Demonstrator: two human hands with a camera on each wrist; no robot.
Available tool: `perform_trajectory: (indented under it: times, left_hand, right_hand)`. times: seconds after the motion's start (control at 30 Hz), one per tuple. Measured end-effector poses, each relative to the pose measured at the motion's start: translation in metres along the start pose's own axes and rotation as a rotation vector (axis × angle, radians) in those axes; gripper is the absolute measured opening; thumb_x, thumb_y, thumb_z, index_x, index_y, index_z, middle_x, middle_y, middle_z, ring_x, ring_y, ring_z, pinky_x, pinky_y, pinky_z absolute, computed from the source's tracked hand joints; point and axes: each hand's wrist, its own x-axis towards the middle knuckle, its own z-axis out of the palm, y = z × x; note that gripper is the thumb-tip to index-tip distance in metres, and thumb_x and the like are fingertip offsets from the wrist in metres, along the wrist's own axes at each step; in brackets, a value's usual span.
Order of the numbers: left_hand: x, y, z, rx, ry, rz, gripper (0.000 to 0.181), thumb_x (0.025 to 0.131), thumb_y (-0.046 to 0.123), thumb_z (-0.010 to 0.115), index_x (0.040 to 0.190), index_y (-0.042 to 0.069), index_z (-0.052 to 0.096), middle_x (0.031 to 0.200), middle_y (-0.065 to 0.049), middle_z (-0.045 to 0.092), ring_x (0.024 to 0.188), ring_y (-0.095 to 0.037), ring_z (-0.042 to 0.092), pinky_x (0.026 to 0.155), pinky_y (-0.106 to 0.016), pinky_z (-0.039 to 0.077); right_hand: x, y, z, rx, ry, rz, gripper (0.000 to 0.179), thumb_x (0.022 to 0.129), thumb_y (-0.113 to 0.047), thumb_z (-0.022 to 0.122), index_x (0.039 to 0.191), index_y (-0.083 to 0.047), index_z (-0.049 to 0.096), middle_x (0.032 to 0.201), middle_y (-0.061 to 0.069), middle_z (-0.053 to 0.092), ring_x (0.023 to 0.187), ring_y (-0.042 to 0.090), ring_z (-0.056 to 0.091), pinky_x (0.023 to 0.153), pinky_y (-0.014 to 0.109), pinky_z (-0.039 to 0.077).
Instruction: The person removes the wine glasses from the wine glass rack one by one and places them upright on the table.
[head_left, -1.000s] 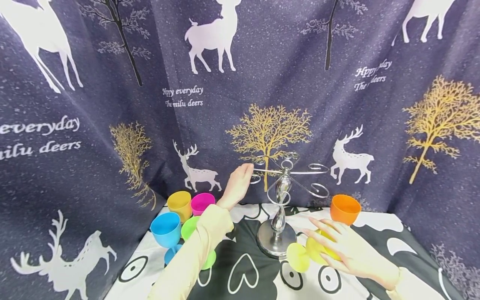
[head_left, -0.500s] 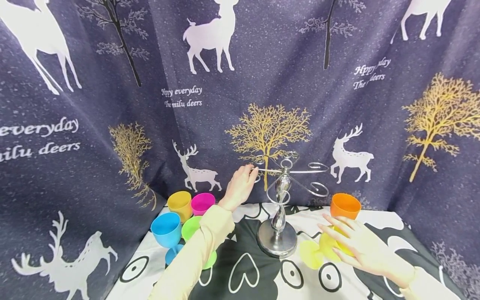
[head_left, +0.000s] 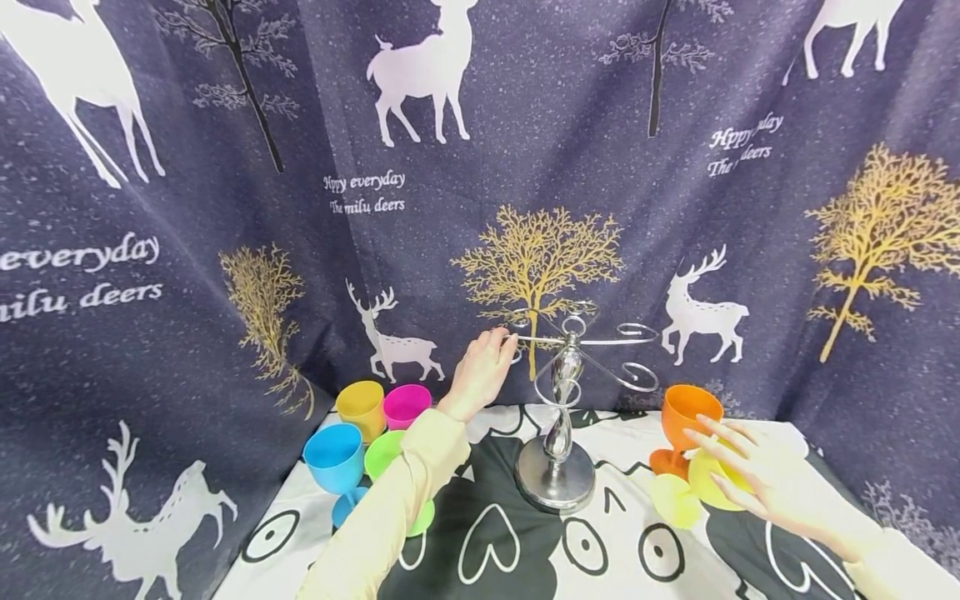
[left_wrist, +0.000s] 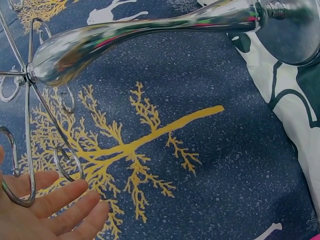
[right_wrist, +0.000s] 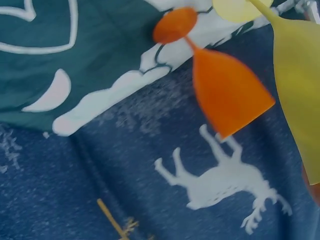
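Observation:
A chrome stand [head_left: 561, 437] with curled wire arms rises from a round base [head_left: 555, 483]. My left hand [head_left: 476, 375] is at the tip of its left arm. In the left wrist view, the fingers of the left hand [left_wrist: 65, 210] are nearly straight beside the wire curl [left_wrist: 31, 192]. On the right, my right hand [head_left: 783, 479] holds a yellow goblet [head_left: 711, 482] by its bowl, tilted with the foot toward the stand. An orange goblet [head_left: 684, 412] stands upright just behind it. The yellow goblet [right_wrist: 300, 85] covers most of that hand in the right wrist view.
At the left stand several goblets: amber [head_left: 360, 412], magenta [head_left: 406, 407], blue [head_left: 333, 461] and green [head_left: 382, 454]. The left sleeve [head_left: 408, 492] partly hides the green one. A dark curtain [head_left: 420, 250] with deer and trees hangs behind the patterned cloth [head_left: 487, 546].
My right hand has moved right with the yellow goblet, away from the stand and up to the orange goblet. The left hand's fingers have shifted slightly at the arm tip.

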Motion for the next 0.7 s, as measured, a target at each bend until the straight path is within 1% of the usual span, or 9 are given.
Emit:
perform_trajectory:
  times: [0.07, 0.17, 0.27, 0.4, 0.53, 0.57, 0.6, 0.63, 0.7]
  left_hand:
    - [0.0, 0.0, 0.0, -0.001, 0.0, 0.001, 0.045, 0.098, 0.041, 0.027, 0.117, 0.009, 0.053, 0.101, -0.009, 0.054, 0.096, -0.029, 0.053, 0.071, -0.043, 0.045]
    - [0.0, 0.001, 0.0, -0.002, -0.007, -0.004, 0.044, 0.098, 0.04, 0.027, 0.116, 0.009, 0.052, 0.101, -0.009, 0.054, 0.095, -0.028, 0.053, 0.07, -0.043, 0.045]
    - [-0.001, 0.003, -0.001, -0.01, -0.015, -0.009, 0.043, 0.099, 0.039, 0.028, 0.117, 0.009, 0.052, 0.101, -0.009, 0.053, 0.095, -0.029, 0.053, 0.07, -0.043, 0.045]
    - [-0.001, 0.003, 0.0, -0.011, -0.006, -0.002, 0.04, 0.099, 0.037, 0.029, 0.114, 0.01, 0.052, 0.1, -0.008, 0.053, 0.094, -0.029, 0.053, 0.069, -0.043, 0.045]
    - [-0.001, 0.002, 0.001, 0.0, 0.02, 0.015, 0.037, 0.099, 0.036, 0.03, 0.111, 0.01, 0.053, 0.096, -0.007, 0.053, 0.09, -0.029, 0.054, 0.067, -0.043, 0.045]
    - [-0.001, 0.002, 0.001, 0.0, 0.026, 0.018, 0.036, 0.099, 0.035, 0.03, 0.11, 0.009, 0.053, 0.095, -0.007, 0.053, 0.089, -0.029, 0.054, 0.066, -0.043, 0.045]
    - [-0.001, 0.002, 0.001, -0.001, 0.03, 0.018, 0.036, 0.099, 0.035, 0.03, 0.109, 0.01, 0.053, 0.095, -0.007, 0.053, 0.089, -0.029, 0.054, 0.066, -0.043, 0.045]
    - [-0.001, 0.002, 0.001, -0.002, 0.032, 0.017, 0.036, 0.099, 0.035, 0.03, 0.109, 0.01, 0.053, 0.094, -0.007, 0.053, 0.088, -0.028, 0.054, 0.065, -0.043, 0.045]
    - [-0.002, 0.001, 0.001, -0.002, 0.033, 0.012, 0.035, 0.099, 0.035, 0.03, 0.109, 0.01, 0.053, 0.094, -0.006, 0.052, 0.087, -0.027, 0.054, 0.064, -0.042, 0.045]
  right_hand:
    - [-0.006, 0.007, -0.004, -0.015, -0.036, 0.037, 0.047, 0.094, -0.042, 0.039, 0.124, -0.01, 0.057, 0.124, 0.012, 0.051, 0.099, 0.027, 0.048, 0.092, 0.032, 0.026]
    - [-0.016, 0.018, -0.01, -0.039, -0.1, 0.109, 0.045, 0.091, -0.041, 0.046, 0.125, -0.013, 0.056, 0.125, 0.009, 0.05, 0.097, 0.024, 0.048, 0.092, 0.026, 0.024]
    - [-0.024, 0.026, -0.015, -0.035, -0.17, 0.186, 0.048, 0.084, -0.034, 0.06, 0.127, -0.015, 0.054, 0.127, 0.008, 0.048, 0.101, 0.022, 0.045, 0.096, 0.015, 0.014]
    - [-0.034, 0.035, -0.016, -0.042, -0.195, 0.26, 0.055, 0.076, -0.023, 0.069, 0.129, -0.017, 0.052, 0.123, 0.009, 0.05, 0.1, 0.023, 0.046, 0.095, 0.01, 0.01]
    - [-0.042, 0.046, -0.014, -0.048, -0.211, 0.33, 0.059, 0.075, -0.021, 0.071, 0.13, -0.018, 0.051, 0.12, 0.011, 0.051, 0.1, 0.027, 0.046, 0.095, 0.009, 0.007]
    - [-0.043, 0.049, -0.013, -0.054, -0.213, 0.337, 0.06, 0.075, -0.021, 0.071, 0.13, -0.018, 0.05, 0.119, 0.012, 0.051, 0.099, 0.028, 0.047, 0.096, 0.011, 0.007]
    - [-0.044, 0.052, -0.012, -0.058, -0.212, 0.349, 0.06, 0.075, -0.021, 0.071, 0.131, -0.018, 0.049, 0.119, 0.013, 0.051, 0.099, 0.03, 0.047, 0.099, 0.016, 0.011]
    - [-0.045, 0.055, -0.01, -0.068, -0.213, 0.361, 0.06, 0.075, -0.022, 0.07, 0.131, -0.018, 0.049, 0.119, 0.013, 0.051, 0.099, 0.031, 0.047, 0.1, 0.022, 0.016]
    - [-0.046, 0.062, -0.007, -0.083, -0.215, 0.38, 0.059, 0.076, -0.022, 0.07, 0.131, -0.019, 0.049, 0.118, 0.015, 0.051, 0.097, 0.033, 0.048, 0.095, 0.035, 0.028]
